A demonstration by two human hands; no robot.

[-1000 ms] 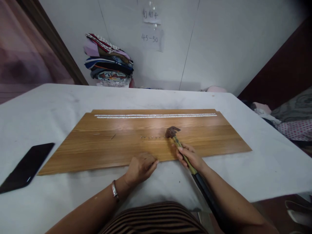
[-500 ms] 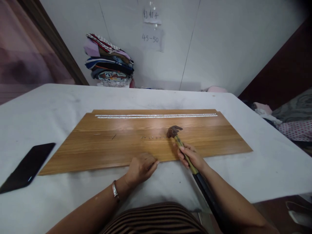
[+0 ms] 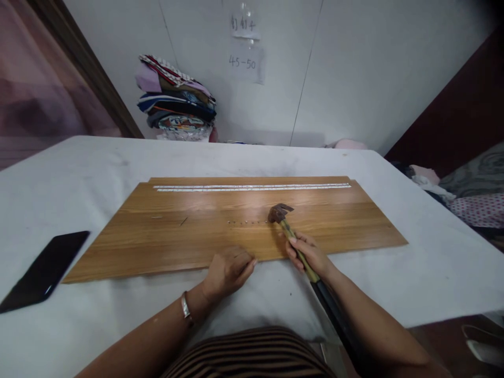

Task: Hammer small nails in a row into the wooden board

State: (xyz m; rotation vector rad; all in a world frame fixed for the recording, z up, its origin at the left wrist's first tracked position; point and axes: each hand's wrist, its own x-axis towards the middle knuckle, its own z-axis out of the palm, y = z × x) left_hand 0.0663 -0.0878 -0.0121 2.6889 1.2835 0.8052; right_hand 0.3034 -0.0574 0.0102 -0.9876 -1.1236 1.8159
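Note:
My right hand [image 3: 309,254] is wrapped round the yellow and black handle of a claw hammer [image 3: 289,228]. The rusty hammer head is at the right end of a row of several small nail heads [image 3: 246,222] in the wooden board [image 3: 205,239]. My left hand [image 3: 230,270] rests on the board's front edge, its fingers curled; whether they hold anything is too small to tell. Two thin strips with markings [image 3: 252,188] run along the back of the board. A dark thin piece [image 3: 184,221] and a pale one [image 3: 156,217] lie on its left part.
The board lies on a white-covered table [image 3: 118,163]. A black phone [image 3: 47,268] is at the left. Behind the table are a stack of folded cloth [image 3: 177,100] and a wall with paper notes [image 3: 246,63]. More fabric [image 3: 476,210] is piled at the right.
The hammer head has shifted very slightly to the left, along with my right hand. My left hand has not visibly moved.

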